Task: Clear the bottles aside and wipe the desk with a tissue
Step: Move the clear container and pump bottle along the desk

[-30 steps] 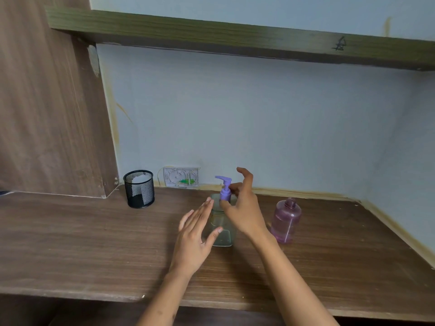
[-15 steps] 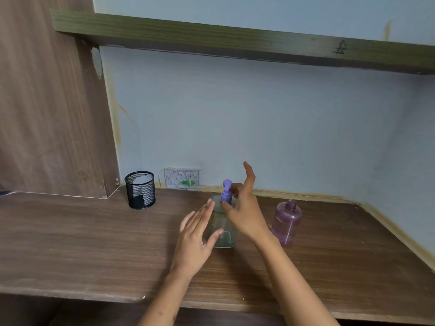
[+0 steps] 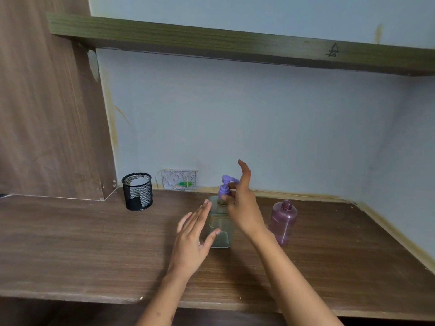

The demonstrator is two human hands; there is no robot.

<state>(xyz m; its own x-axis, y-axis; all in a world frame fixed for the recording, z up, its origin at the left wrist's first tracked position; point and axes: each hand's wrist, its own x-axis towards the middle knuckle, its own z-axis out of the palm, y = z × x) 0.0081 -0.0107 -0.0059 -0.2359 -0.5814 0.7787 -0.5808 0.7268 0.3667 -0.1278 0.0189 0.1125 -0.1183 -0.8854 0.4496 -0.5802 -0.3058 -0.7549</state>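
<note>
Step in hand, as I judge it: clearing the bottles, nothing wiped yet. No tissue in plain view; something pale sits in the black wire-mesh pen cup (image 3: 137,195) at left centre, cannot tell what.

Clear square glass pump bottle with a purple dispenser head (image 3: 220,222) stands upright at frame centre on the brown wood-grain desk (image 3: 70,243). Translucent pink plastic bottle without a cap (image 3: 283,222) stands just right of it, apart.

Right hand (image 3: 244,208): thumb and a fingertip pinching the purple pump at the neck, remaining fingers splayed upward, wrist angled in from lower right.

Left hand (image 3: 194,241): flat, released, palm facing the glass body; thumb tip looks against it, grasping nothing.

Next move likely calls for a firm hold on the body rather than the pump, then shifting it toward a desk edge.
</note>
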